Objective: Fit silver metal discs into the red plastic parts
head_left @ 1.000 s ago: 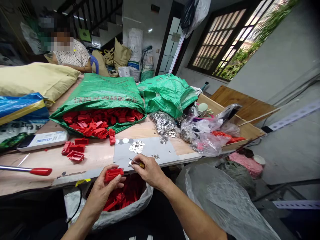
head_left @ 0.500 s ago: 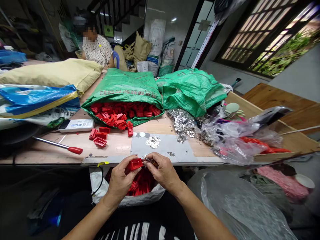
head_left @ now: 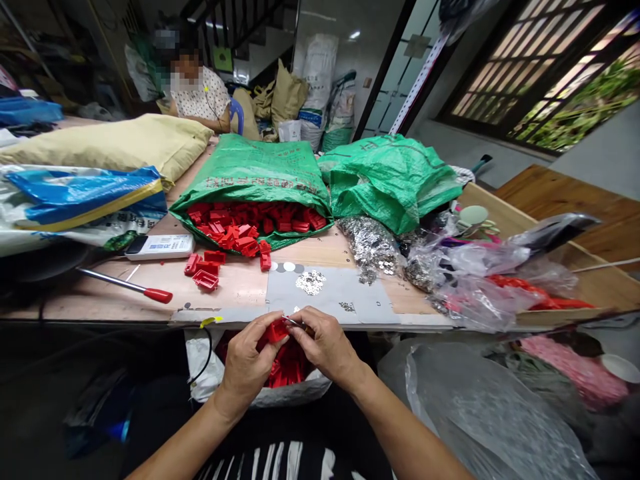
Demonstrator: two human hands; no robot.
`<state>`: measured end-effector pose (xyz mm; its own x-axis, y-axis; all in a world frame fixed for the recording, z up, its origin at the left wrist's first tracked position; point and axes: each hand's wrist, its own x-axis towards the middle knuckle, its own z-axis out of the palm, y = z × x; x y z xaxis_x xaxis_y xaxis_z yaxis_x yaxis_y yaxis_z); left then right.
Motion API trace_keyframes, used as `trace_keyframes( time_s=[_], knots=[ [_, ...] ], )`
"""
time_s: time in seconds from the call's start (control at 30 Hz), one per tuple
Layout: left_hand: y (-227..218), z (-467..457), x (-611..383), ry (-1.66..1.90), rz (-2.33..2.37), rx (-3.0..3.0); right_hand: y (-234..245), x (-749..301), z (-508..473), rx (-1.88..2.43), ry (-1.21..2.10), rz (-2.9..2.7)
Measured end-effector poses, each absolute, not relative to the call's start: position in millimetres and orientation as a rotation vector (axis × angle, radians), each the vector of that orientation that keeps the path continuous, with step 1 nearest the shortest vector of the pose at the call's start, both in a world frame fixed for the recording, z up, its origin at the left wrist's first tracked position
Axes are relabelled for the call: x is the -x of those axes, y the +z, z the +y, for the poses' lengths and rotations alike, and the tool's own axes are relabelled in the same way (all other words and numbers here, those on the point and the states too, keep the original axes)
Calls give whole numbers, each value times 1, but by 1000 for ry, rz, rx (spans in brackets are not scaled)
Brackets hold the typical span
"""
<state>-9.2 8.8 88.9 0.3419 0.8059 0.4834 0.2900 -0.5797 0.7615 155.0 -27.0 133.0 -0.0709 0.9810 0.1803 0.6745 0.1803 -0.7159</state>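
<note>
My left hand (head_left: 246,357) is closed around a small red plastic housing (head_left: 276,331), held over the table's front edge. Closed too, my right hand (head_left: 327,343) grips a slim metal-tipped tool (head_left: 297,324) with a brownish handle, its tip at the housing's right side. Fingers hide much of both, so the tool's exact kind is unclear. Below my hands a white sack (head_left: 295,398) holds many more red housings. Just beyond them, a pile of small shiny metal pieces (head_left: 311,283) and a smaller scatter (head_left: 346,307) lie on a grey sheet (head_left: 285,300).
A green sack (head_left: 260,157) spills red housings (head_left: 206,280) onto the table. Bags of metal pieces (head_left: 370,243) and a wooden tray (head_left: 530,223) stand right. A red-handled lever (head_left: 157,295) and a white device (head_left: 163,247) lie left. Another person (head_left: 200,97) sits behind.
The red housing has tilted in my left hand, and the tool tip now meets its upper right side. The view has shifted slightly, moving the scene a little rightward.
</note>
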Motion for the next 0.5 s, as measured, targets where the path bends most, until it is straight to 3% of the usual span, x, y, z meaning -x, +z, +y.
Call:
trace_keyframes(
  time_s=[0.27,0.5],
  knots=[
    [84,8,12,1212,1010,-2053,127,-166,-27,1438,906,-1603],
    [85,11,15,1167,1033,-2027,121,-198,-17,1648,618,-1509]
  ],
)
